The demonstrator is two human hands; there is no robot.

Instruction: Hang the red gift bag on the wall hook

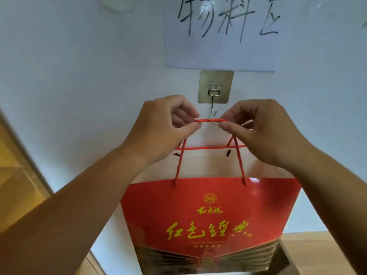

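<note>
The red gift bag (210,213) with yellow lettering hangs in front of the white wall, held by its red twisted rope handles (211,120). My left hand (160,126) pinches the handles' left end and my right hand (260,132) pinches the right end, stretching the rope level between them. The metal wall hook (212,111) on its clear adhesive pad (215,87) sits just above the rope, its tip a little above the rope's middle. The rope is not on the hook.
A white paper sign (220,46) with black handwriting is stuck on the wall above the hook. A wooden door frame (17,175) runs down the left. A wooden surface (317,253) lies at the lower right behind the bag.
</note>
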